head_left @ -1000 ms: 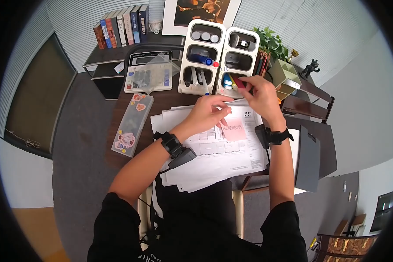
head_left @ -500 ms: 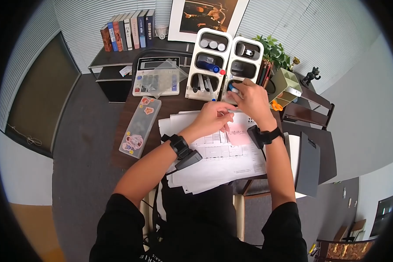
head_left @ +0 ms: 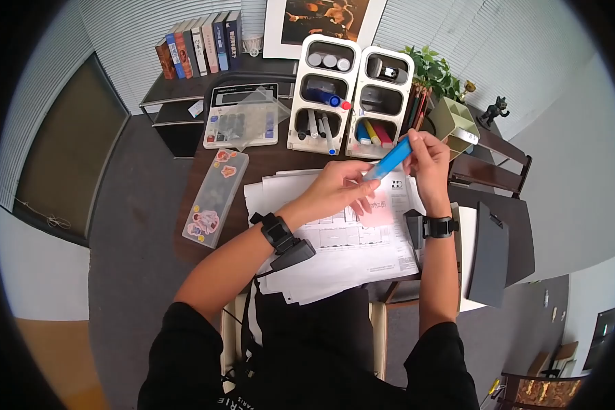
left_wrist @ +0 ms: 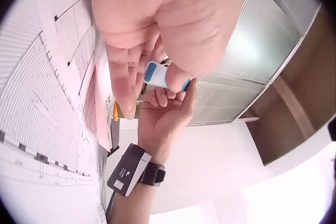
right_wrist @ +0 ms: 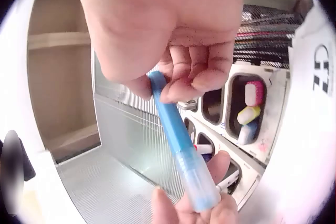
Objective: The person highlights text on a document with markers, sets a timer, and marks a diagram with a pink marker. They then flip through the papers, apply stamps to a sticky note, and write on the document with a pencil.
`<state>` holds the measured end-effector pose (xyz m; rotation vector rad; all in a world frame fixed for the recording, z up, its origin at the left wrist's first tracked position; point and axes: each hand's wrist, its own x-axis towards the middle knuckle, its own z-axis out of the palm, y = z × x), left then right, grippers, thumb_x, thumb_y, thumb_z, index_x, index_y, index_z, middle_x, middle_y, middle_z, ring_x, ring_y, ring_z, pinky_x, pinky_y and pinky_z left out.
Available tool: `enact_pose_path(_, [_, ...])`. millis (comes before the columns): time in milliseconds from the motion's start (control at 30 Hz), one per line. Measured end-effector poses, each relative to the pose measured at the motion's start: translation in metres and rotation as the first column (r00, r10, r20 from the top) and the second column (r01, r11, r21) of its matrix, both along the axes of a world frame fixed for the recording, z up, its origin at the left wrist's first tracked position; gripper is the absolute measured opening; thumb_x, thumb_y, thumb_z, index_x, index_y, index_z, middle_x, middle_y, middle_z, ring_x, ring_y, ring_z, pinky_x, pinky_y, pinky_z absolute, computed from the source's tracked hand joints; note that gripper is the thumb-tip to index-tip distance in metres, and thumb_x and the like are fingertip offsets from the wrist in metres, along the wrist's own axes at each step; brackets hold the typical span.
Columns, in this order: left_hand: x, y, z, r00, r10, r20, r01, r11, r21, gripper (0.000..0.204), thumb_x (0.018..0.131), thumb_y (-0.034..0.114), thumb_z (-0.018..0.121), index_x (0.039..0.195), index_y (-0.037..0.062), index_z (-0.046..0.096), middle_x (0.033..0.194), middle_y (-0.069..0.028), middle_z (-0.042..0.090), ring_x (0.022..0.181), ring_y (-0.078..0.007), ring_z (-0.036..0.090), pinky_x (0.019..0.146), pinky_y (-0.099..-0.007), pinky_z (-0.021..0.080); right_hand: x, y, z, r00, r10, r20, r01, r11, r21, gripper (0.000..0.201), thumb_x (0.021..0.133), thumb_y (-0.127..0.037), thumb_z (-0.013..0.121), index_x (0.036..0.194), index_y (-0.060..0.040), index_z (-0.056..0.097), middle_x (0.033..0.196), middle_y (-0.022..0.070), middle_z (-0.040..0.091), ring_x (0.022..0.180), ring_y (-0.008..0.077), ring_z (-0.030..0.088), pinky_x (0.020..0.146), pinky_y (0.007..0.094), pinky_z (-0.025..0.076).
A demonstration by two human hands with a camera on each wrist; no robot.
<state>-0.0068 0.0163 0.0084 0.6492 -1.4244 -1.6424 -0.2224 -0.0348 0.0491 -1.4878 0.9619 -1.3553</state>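
A blue highlighter (head_left: 393, 156) with a translucent end slants above the papers, held between both hands. My left hand (head_left: 331, 188) pinches its translucent lower end between thumb and fingers. The right hand (head_left: 428, 160) grips the solid blue upper end, fingers curled around it in the right wrist view. Below them lie printed floor-plan sheets (head_left: 348, 256) with a pink sticky note (head_left: 376, 216) on top. Just beyond the hands, the right white organizer (head_left: 381, 115) has a pink highlighter (right_wrist: 254, 94), a yellow highlighter (right_wrist: 249, 115) and another blue highlighter (right_wrist: 248, 133) in its lowest compartment.
A second white organizer (head_left: 307, 145) with pens stands beside the first. To the left are a calculator (head_left: 219, 140) and a stickered pencil case (head_left: 216, 195). On the right are a green holder (head_left: 451, 116) and a dark folder (head_left: 488, 260). Books (head_left: 201, 44) line the back shelf.
The right hand reached into the lowest compartment of the right organizer, took hold of the blue highlighter and lifted it out toward the body. The left hand now grips its other end.
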Motion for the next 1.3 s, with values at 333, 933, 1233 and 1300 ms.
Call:
enact_pose_path(333, [-0.003, 0.000, -0.003, 0.993, 0.068, 0.098, -0.072, 0.997, 0.035, 0.022, 0.101, 0.019, 0.063, 0.099, -0.0030, 0.063, 0.071, -0.0054, 0.065, 0.059, -0.0140, 0.068, 0.047, -0.0240, 0.051, 0.011, 0.012, -0.026, 0.953, 0.302, 0.003, -0.300, 0.947, 0.113, 0.012, 0.095, -0.010, 0.071, 0.095, 0.0017, 0.071, 0.068, 0.0001, 0.063, 0.052, 0.0038, 0.050, 0.045, 0.0212, 0.036])
enact_pose_path(933, [0.000, 0.001, 0.000, 0.996, 0.052, 0.068, -0.053, 0.999, 0.008, 0.033, 0.101, 0.028, 0.064, 0.092, -0.0034, 0.067, 0.069, -0.0070, 0.064, 0.053, -0.0160, 0.068, 0.043, -0.0246, 0.049, 0.015, 0.016, -0.027, 0.940, 0.342, 0.014, -0.341, 0.930, 0.137, 0.021, 0.097, -0.020, 0.070, 0.093, -0.0001, 0.074, 0.063, -0.0002, 0.061, 0.049, 0.0038, 0.049, 0.045, 0.0214, 0.033])
enact_pose_path(1233, [0.005, 0.001, 0.004, 0.992, 0.048, 0.115, -0.046, 0.999, -0.024, 0.030, 0.100, 0.022, 0.066, 0.086, -0.0040, 0.070, 0.066, -0.0050, 0.063, 0.048, -0.0122, 0.063, 0.040, -0.0235, 0.045, 0.015, 0.018, -0.027, 0.909, 0.409, 0.086, -0.417, 0.899, 0.135, 0.021, 0.098, -0.019, 0.068, 0.094, 0.0010, 0.073, 0.071, 0.0019, 0.065, 0.054, 0.0052, 0.050, 0.049, 0.0215, 0.035])
enact_pose_path(1300, [0.002, 0.002, 0.003, 0.993, 0.078, 0.093, -0.075, 0.997, -0.036, 0.028, 0.099, 0.021, 0.066, 0.087, -0.0038, 0.070, 0.065, -0.0044, 0.063, 0.048, -0.0112, 0.062, 0.040, -0.0230, 0.044, 0.017, 0.017, -0.028, 0.909, 0.404, 0.101, -0.415, 0.899, 0.138, 0.021, 0.098, -0.018, 0.068, 0.094, 0.0016, 0.073, 0.072, 0.0017, 0.065, 0.054, 0.0051, 0.050, 0.049, 0.0215, 0.035])
